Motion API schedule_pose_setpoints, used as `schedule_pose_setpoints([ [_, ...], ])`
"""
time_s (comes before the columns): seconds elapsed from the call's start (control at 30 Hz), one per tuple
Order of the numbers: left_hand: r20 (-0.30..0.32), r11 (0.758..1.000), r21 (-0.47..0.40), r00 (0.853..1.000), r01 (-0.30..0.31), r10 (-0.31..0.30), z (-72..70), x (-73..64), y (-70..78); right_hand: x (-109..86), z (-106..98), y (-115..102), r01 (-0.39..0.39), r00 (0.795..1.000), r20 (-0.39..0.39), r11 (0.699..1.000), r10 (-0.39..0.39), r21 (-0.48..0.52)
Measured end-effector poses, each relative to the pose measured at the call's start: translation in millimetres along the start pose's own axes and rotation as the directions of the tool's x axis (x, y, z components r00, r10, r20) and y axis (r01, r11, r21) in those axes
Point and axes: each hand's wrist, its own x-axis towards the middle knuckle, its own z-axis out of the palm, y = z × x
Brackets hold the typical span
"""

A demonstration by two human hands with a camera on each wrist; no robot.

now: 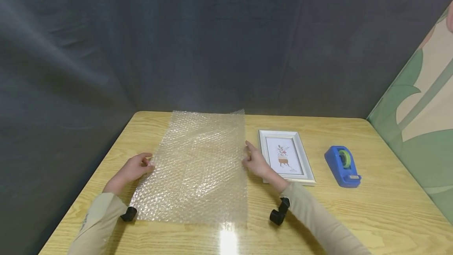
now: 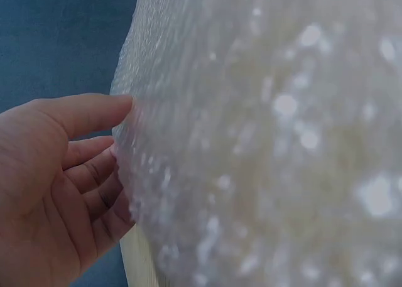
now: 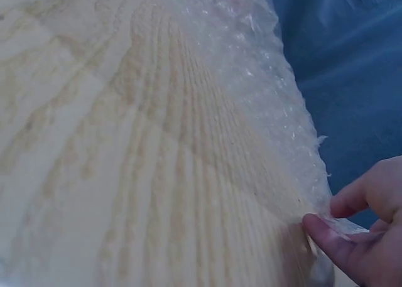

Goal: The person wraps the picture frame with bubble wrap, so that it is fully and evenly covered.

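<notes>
A sheet of clear bubble wrap [image 1: 198, 168] is spread between my two hands, its far edge close to the back of the table. My left hand [image 1: 136, 167] pinches the left edge; in the left wrist view the thumb lies over the bubble wrap [image 2: 251, 136] and the fingers curl behind it. At the opposite edge, my right hand [image 1: 256, 163] holds the sheet between thumb and index finger, as the right wrist view also shows with the bubble wrap [image 3: 251, 80] there. Just right of that hand lies a white picture frame [image 1: 306, 160] with a potted-plant print.
A blue tape dispenser [image 1: 339, 168] with a greenish roll stands on the right of the wooden table [image 1: 382, 192]. Behind the table hangs a dark curtain [image 1: 219, 42]. A wall with leaf patterns [image 1: 424, 129] borders the right side.
</notes>
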Motion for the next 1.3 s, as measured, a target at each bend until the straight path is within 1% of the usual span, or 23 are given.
schedule_pose_setpoints([
  [0.1,0.001,1.000,-0.019,1.000,0.006,-0.006,1.1,-0.6,1.9,3.2,1,2,0.001,1.000,-0.006,1.000,-0.001,0.015],
  [0.2,-0.007,1.000,-0.019,1.000,0.005,-0.005,0.7,-1.1,4.9,3.7,-1,3,0.020,1.000,0.002,0.999,-0.020,0.042],
  [0.3,-0.025,1.000,-0.008,1.000,-0.002,0.001,-0.7,-1.8,9.7,2.2,-3,2,0.030,0.999,0.010,0.997,-0.030,0.066],
  [0.37,-0.038,1.000,0.005,0.999,0.012,-0.011,-0.7,-3.3,13.3,3.6,-4,5,0.036,0.999,0.021,0.996,-0.038,0.083],
  [0.47,-0.032,1.000,0.008,0.999,0.008,-0.008,-1.9,-0.5,16.7,-3.8,-5,3,0.040,0.999,0.004,0.994,-0.041,0.101],
  [0.5,-0.032,1.000,0.013,0.999,0.008,-0.007,-2.1,0.7,17.5,-8.4,-6,-2,0.041,0.999,0.004,0.992,-0.041,0.116],
  [0.6,-0.030,1.000,0.024,1.000,0.008,-0.007,-2.6,4.3,19.5,-17.8,-5,-6,0.044,0.999,-0.009,0.988,-0.043,0.149],
  [0.7,-0.024,0.999,0.039,1.000,0.010,-0.009,-3.1,9.6,21.0,-26.7,-3,-7,0.046,0.999,-0.030,0.986,-0.042,0.160],
  [0.73,-0.020,0.999,0.040,1.000,0.015,-0.014,-3.3,11.5,21.6,-27.7,-1,-3,0.047,0.998,-0.041,0.987,-0.041,0.151],
  [0.8,-0.016,0.999,0.047,1.000,0.017,-0.017,-3.1,16.3,22.1,-33.4,2,-1,0.049,0.998,-0.053,0.987,-0.041,0.153],
  [0.97,-0.055,0.995,0.093,0.998,0.033,-0.028,0.6,21.9,24.8,-36.3,5,8,0.071,0.997,-0.020,0.971,-0.068,0.229],
  [1.03,-0.071,0.993,0.106,0.997,0.043,-0.035,2.4,21.2,26.5,-36.1,5,10,0.071,0.997,0.003,0.963,-0.074,0.259],
  [1.13,-0.093,0.991,0.113,0.994,0.070,-0.060,6.1,16.1,28.3,-31.6,2,14,0.080,0.996,0.020,0.962,-0.088,0.260],
  [1.2,-0.096,0.989,0.115,0.992,0.095,-0.084,8.6,8.9,29.3,-26.3,-3,17,0.086,0.995,0.024,0.968,-0.094,0.236],
  [1.3,-0.092,0.987,0.095,0.988,0.129,-0.121,11.9,-7.1,30.9,-14.1,-12,22,0.099,0.995,0.012,0.975,-0.104,0.198],
])
